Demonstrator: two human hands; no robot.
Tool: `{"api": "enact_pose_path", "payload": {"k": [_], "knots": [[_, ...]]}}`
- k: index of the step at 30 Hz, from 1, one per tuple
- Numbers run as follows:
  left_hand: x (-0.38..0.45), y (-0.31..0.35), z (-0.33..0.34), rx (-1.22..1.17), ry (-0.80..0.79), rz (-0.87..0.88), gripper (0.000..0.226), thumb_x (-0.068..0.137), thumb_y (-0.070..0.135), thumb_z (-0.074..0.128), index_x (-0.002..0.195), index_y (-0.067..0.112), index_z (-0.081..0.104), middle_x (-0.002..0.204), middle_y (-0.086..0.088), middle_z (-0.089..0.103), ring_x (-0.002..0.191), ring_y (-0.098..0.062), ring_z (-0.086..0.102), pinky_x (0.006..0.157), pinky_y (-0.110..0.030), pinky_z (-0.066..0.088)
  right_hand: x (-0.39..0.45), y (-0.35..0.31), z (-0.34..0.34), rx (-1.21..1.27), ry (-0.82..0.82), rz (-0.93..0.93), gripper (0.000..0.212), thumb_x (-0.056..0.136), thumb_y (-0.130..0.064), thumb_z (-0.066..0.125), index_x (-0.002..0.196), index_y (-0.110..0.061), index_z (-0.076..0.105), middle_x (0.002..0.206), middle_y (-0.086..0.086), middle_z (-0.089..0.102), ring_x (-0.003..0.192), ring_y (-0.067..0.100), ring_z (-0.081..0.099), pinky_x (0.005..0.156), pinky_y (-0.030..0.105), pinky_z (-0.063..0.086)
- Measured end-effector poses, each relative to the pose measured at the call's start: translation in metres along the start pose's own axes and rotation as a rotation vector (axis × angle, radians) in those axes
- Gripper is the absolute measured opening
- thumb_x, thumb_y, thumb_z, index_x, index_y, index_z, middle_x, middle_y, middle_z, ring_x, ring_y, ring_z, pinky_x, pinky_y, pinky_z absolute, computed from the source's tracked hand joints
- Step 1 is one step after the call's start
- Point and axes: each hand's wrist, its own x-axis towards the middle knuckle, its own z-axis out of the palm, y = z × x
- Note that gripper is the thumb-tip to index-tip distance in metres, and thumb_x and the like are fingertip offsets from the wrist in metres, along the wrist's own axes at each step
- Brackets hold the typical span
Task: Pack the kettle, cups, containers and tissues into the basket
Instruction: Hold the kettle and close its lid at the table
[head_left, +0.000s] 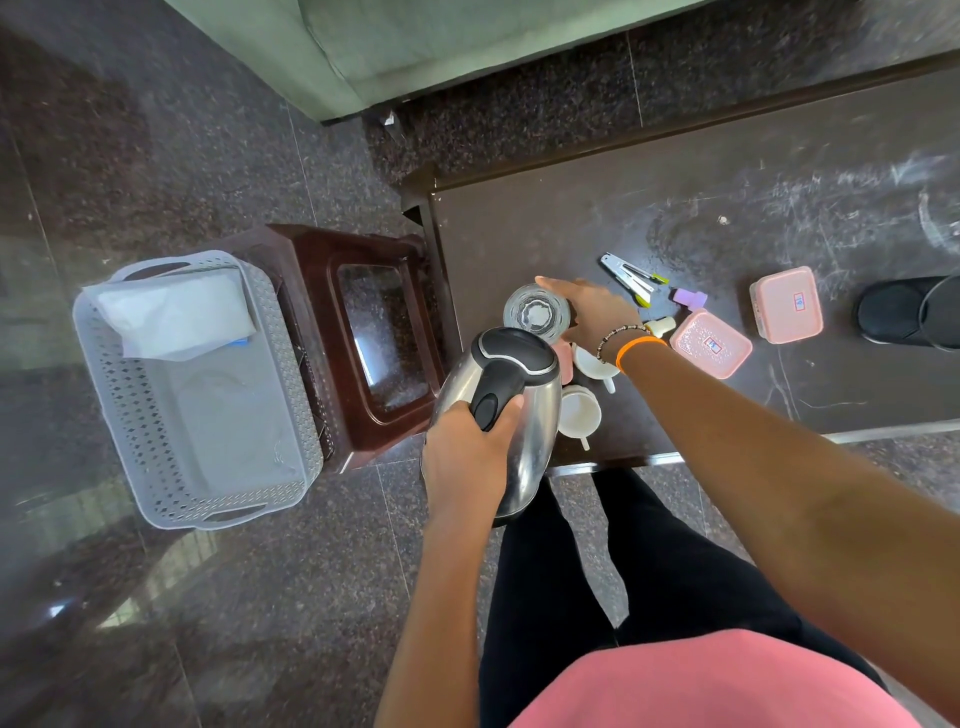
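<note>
A person's left hand (475, 441) grips the kettle (501, 415) by its handle, body hanging toward the viewer, as the right hand (592, 312) rests fingers on a glass (535, 312); the basket (197, 389) lies well off to the left hand's outer side.

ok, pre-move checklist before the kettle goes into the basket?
1. Left hand grips the kettle handle: ok.
2. Kettle off the table: ok.
3. Free space in the basket beside the tissues: ok.
4. Right hand around the glass; firm hold: cannot tell.
5. Kettle empty: cannot tell, lid shut.
6. Basket steady on the stool: cannot tell.
</note>
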Motion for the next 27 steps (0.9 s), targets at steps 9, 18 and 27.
{"api": "enact_pose_path", "payload": {"k": [9, 18, 27], "knots": [[-0.0028, 0.0067, -0.0012, 0.06, -0.002, -0.008, 0.044, 0.083, 0.057, 0.054, 0.082, 0.013, 0.055, 0.074, 0.001, 0.058, 0.078, -0.028, 0.059, 0.075, -0.038, 0.05, 0.0004, -0.0003, 0.0, -0.02, -0.004, 0.005, 0.065, 0.083, -0.028, 0.057, 0.14, -0.042, 0.029, 0.132, 0.011, 0.049, 0.115, 0.038, 0.054, 0.096, 0.052, 0.047], [-0.0026, 0.0093, -0.0014, 0.09, -0.004, -0.025, 0.046, 0.084, 0.057, 0.052, 0.088, 0.011, 0.054, 0.084, -0.004, 0.059, 0.085, -0.031, 0.059, 0.078, -0.04, 0.05, 0.0, 0.0005, 0.0004, -0.008, 0.006, -0.007, 0.065, 0.083, -0.029, 0.057, 0.139, -0.042, 0.029, 0.135, 0.009, 0.048, 0.116, 0.037, 0.054, 0.098, 0.052, 0.046], [-0.0015, 0.0062, -0.001, 0.093, -0.009, 0.004, 0.048, 0.084, 0.057, 0.052, 0.09, 0.009, 0.056, 0.087, -0.007, 0.064, 0.084, -0.031, 0.061, 0.081, -0.044, 0.052, -0.0004, 0.0006, 0.0031, -0.01, 0.041, 0.008, 0.06, 0.085, -0.033, 0.054, 0.138, -0.044, 0.029, 0.134, 0.01, 0.048, 0.117, 0.037, 0.053, 0.095, 0.05, 0.047]]}}
